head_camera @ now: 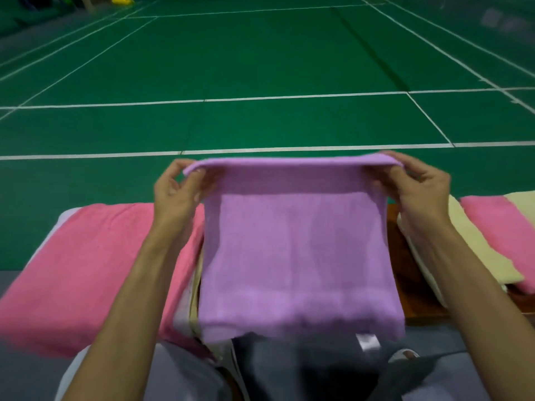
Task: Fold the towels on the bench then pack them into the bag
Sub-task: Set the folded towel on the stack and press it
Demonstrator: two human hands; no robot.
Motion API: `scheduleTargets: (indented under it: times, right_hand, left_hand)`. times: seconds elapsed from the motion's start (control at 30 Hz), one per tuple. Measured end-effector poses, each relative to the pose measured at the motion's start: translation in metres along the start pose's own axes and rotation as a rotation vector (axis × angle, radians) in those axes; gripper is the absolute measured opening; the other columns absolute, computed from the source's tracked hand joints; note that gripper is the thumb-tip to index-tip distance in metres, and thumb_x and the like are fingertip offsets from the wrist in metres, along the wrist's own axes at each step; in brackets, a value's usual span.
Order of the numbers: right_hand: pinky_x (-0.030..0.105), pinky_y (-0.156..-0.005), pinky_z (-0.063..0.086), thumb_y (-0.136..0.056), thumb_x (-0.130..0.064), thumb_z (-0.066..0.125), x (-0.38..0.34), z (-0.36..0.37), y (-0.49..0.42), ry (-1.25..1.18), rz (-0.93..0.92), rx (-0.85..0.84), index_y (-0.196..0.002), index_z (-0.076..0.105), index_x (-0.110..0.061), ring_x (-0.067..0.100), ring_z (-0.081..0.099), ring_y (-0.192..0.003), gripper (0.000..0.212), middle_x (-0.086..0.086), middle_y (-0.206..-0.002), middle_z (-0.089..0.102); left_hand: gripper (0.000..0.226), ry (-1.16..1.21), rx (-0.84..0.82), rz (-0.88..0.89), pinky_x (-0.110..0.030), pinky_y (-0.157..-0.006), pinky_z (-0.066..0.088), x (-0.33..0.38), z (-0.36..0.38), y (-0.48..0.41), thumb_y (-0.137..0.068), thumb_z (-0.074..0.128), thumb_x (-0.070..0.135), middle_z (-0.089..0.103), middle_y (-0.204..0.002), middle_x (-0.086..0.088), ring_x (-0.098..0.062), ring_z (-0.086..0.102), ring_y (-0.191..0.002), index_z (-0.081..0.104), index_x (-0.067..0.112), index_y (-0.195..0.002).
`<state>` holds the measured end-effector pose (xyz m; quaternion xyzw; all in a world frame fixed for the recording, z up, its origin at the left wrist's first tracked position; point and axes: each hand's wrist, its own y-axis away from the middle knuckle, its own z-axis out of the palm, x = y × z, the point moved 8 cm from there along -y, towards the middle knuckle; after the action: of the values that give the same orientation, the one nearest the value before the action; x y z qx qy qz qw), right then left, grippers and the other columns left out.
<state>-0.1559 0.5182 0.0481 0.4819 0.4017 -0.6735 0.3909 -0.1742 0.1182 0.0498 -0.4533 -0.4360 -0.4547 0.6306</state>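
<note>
A purple towel (295, 250) hangs doubled over in front of me, with its folded top edge stretched level. My left hand (176, 192) pinches the top left corner and my right hand (417, 183) pinches the top right corner. The towel's lower hem, with a small white label, hangs over my lap. Beneath it shows a strip of the brown wooden bench (405, 273). A dark opening, possibly the bag (304, 369), lies below the towel between my knees; I cannot tell for sure.
A pink towel (86, 267) lies spread on the left over other towels. On the right lie a cream towel (469, 250) and another pink towel (503, 235). Beyond the bench stretches a green sports court floor (260, 59) with white lines.
</note>
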Motion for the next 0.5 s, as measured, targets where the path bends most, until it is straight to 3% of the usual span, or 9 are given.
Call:
scheduleTargets:
  times: [0.07, 0.17, 0.27, 0.37, 0.43, 0.5]
  right_hand:
    - [0.038, -0.096, 0.057, -0.093, -0.003, 0.07, -0.027, 0.001, -0.001, -0.153, -0.127, -0.004, -0.099, 0.083, -0.017, 0.024, 0.072, -0.101, 0.019, 0.007, -0.103, 0.078]
    - [0.042, -0.104, 0.052, -0.093, -0.006, 0.071, -0.061, -0.002, 0.003, -0.24, -0.247, -0.054, -0.101, 0.082, -0.013, 0.027, 0.068, -0.112, 0.015, 0.008, -0.11, 0.077]
    - [0.046, -0.107, 0.05, -0.092, -0.012, 0.073, -0.078, -0.01, 0.012, -0.173, -0.311, -0.122, -0.102, 0.081, -0.015, 0.026, 0.068, -0.113, 0.014, 0.004, -0.112, 0.077]
    - [0.042, -0.099, 0.055, -0.087, -0.013, 0.078, -0.08, -0.016, 0.022, 0.072, -0.317, -0.218, -0.102, 0.082, -0.019, 0.028, 0.072, -0.104, 0.016, 0.003, -0.107, 0.078]
    - [0.032, -0.087, 0.06, -0.076, -0.008, 0.078, -0.073, -0.018, 0.03, 0.26, -0.191, -0.392, -0.096, 0.082, -0.024, 0.022, 0.075, -0.09, 0.026, 0.004, -0.096, 0.079]
    - [0.021, -0.073, 0.058, -0.072, -0.002, 0.079, -0.055, -0.017, 0.044, 0.524, 0.0, -0.649, -0.085, 0.084, -0.025, 0.01, 0.072, -0.072, 0.027, 0.008, -0.082, 0.079]
  left_hand:
    - [0.015, 0.087, 0.004, 0.14, -0.034, -0.096, 0.055, 0.028, 0.004, -0.004, -0.093, 0.068, 0.012, 0.075, -0.09, 0.0, -0.017, 0.069, -0.091, 0.072, 0.025, -0.086]
    - [0.016, 0.149, -0.048, 0.273, -0.04, -0.106, 0.05, 0.063, 0.006, 0.002, -0.092, 0.069, 0.009, 0.074, -0.093, 0.0, -0.019, 0.066, -0.099, 0.074, 0.023, -0.086]
    - [0.018, 0.15, -0.095, 0.275, -0.041, -0.107, 0.049, 0.07, -0.003, 0.015, -0.092, 0.068, 0.005, 0.073, -0.092, -0.001, -0.02, 0.065, -0.1, 0.074, 0.022, -0.087]
    - [0.007, 0.083, -0.153, 0.174, -0.034, -0.096, 0.056, 0.053, -0.017, 0.032, -0.077, 0.084, 0.019, 0.073, -0.083, 0.003, -0.014, 0.068, -0.087, 0.077, 0.021, -0.08]
    - [0.022, -0.073, -0.23, 0.042, -0.028, -0.078, 0.06, 0.034, -0.029, 0.043, -0.065, 0.091, 0.033, 0.072, -0.073, -0.002, -0.016, 0.068, -0.073, 0.078, 0.017, -0.074]
    - [0.034, -0.378, -0.399, -0.106, -0.028, -0.068, 0.058, 0.011, -0.036, 0.055, -0.062, 0.094, 0.042, 0.074, -0.073, -0.012, -0.023, 0.068, -0.067, 0.08, 0.013, -0.075]
